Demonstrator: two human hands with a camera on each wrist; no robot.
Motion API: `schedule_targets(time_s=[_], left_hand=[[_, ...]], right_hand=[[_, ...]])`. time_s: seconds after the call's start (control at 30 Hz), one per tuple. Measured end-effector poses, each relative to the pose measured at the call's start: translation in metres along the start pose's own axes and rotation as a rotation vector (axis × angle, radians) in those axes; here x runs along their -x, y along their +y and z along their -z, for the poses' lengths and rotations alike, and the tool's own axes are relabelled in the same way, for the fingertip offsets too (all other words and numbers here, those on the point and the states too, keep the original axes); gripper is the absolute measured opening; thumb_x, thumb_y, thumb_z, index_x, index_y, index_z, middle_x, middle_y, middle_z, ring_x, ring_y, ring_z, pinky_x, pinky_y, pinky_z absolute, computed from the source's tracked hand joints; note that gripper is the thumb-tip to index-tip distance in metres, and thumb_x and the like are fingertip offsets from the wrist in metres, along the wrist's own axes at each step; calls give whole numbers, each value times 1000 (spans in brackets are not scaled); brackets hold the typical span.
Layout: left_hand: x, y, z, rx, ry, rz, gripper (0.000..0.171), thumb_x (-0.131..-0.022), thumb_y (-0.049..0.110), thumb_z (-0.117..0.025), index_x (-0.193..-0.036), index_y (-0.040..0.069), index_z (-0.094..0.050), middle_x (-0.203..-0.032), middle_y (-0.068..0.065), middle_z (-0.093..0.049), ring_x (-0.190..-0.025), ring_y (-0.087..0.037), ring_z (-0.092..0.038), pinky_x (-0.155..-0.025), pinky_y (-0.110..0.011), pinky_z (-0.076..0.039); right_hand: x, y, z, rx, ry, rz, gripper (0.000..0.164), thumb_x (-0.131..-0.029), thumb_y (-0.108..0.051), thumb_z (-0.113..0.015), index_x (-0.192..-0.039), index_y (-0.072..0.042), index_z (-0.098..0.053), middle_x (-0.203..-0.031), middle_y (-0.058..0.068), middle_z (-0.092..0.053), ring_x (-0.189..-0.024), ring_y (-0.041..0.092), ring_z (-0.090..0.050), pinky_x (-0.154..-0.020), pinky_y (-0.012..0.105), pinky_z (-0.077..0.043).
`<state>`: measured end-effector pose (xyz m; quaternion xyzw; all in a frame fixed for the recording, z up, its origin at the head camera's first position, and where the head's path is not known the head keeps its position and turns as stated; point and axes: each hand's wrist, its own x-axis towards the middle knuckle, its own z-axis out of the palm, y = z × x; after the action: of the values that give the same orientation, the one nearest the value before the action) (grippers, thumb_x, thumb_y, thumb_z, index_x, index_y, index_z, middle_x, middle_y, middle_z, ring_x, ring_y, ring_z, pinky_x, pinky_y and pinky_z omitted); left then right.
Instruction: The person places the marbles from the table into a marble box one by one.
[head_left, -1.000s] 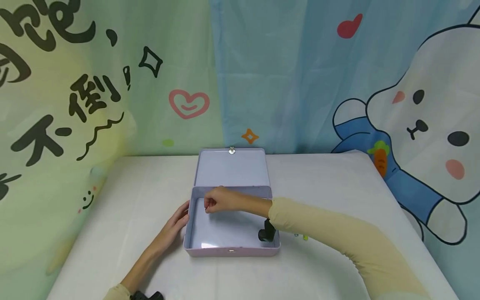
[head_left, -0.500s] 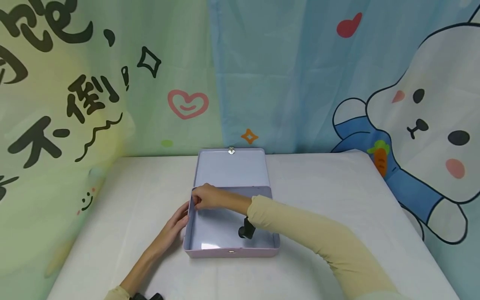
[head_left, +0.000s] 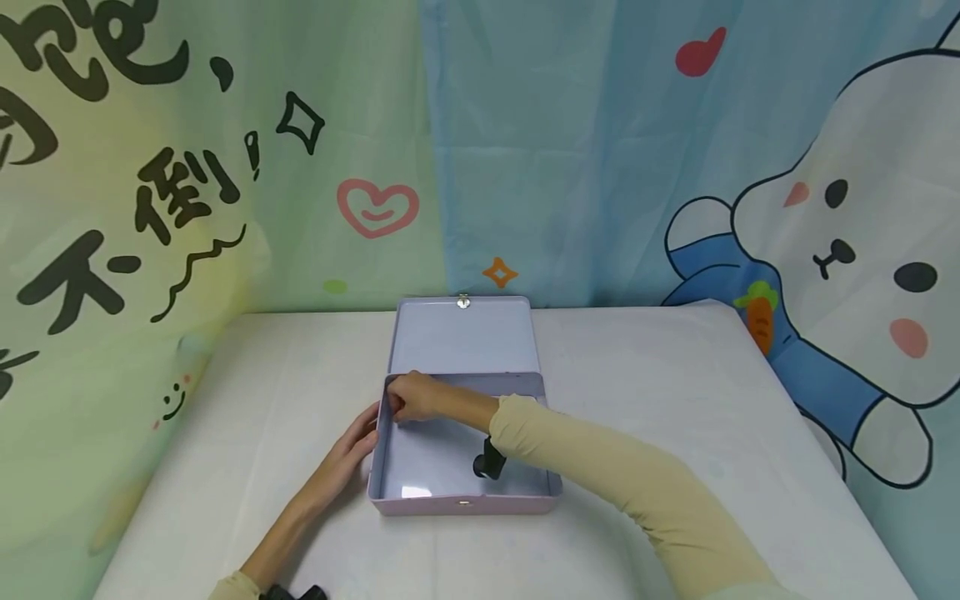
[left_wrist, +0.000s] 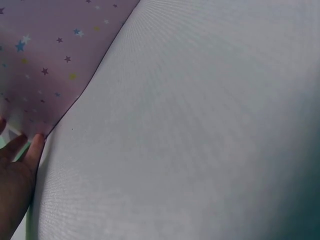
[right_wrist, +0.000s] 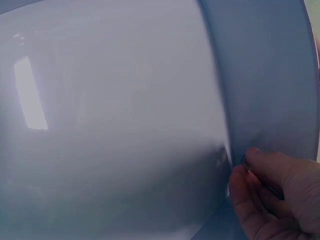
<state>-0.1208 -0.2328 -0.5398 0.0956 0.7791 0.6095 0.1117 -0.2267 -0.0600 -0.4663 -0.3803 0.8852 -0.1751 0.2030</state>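
An open pale-purple tin box (head_left: 465, 505) stands on the white table, its lid (head_left: 465, 337) tipped back. My right hand (head_left: 417, 397) reaches inside, at the far left corner by the left wall. In the right wrist view its thumb and forefinger pinch a small dark, shiny thing (right_wrist: 244, 160), mostly covered by the fingertips; I cannot tell what it is. My left hand (head_left: 355, 444) rests against the outside of the box's left wall with fingers extended. The left wrist view shows those fingers (left_wrist: 35, 152) at the star-printed outer side of the box (left_wrist: 55, 55).
A white cloth covers the table (head_left: 300, 367). Behind it hangs a printed curtain (head_left: 525, 150) with a cartoon rabbit and hearts. A black wrist camera (head_left: 489, 460) on the right arm hangs over the box's floor (head_left: 442, 462).
My right hand has moved left from over the box's interior to its left wall, and in the last half second has sunk slightly. My left hand has stayed in place.
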Motion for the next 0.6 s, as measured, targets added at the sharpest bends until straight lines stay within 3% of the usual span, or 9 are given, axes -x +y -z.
schedule_targets(time_s=[0.03, 0.1, 0.33, 0.6], left_hand=[[0, 0, 1, -1, 0, 1, 52, -105, 26, -36, -154, 16, -24, -157, -20, -31, -143, -37, -32, -106, -14, -30], [2, 1, 2, -5, 3, 5, 52, -105, 25, -35, -155, 16, -23, -157, -20, -31, -143, -39, -31, -107, -17, -31], [5, 1, 6, -12, 29, 26, 52, -105, 26, -36, -154, 17, -24, -157, -19, -31, -143, -36, -32, -106, -16, -30], [0, 0, 3, -19, -4, 31, 52, -105, 25, -35, -155, 16, -22, -159, -18, -27, -145, -38, -29, -112, -30, -30]], right_hand=[[-1, 0, -1, 6, 0, 4, 11, -85, -13, -74, -83, -6, -66, -75, -1, -61, -67, 7, -50, -60, 13, -37], [-4, 0, -3, 23, 3, 16, 12, -85, -14, -74, -82, -6, -66, -75, -2, -62, -68, 7, -50, -60, 14, -37], [-9, 0, -7, 53, 9, 61, 13, -86, -16, -73, -83, -7, -64, -74, -4, -59, -69, 7, -50, -63, 15, -36], [-5, 6, -12, 30, 12, 21, 17, -85, -13, -74, -76, -9, -60, -68, -7, -52, -64, 6, -46, -59, 14, -32]])
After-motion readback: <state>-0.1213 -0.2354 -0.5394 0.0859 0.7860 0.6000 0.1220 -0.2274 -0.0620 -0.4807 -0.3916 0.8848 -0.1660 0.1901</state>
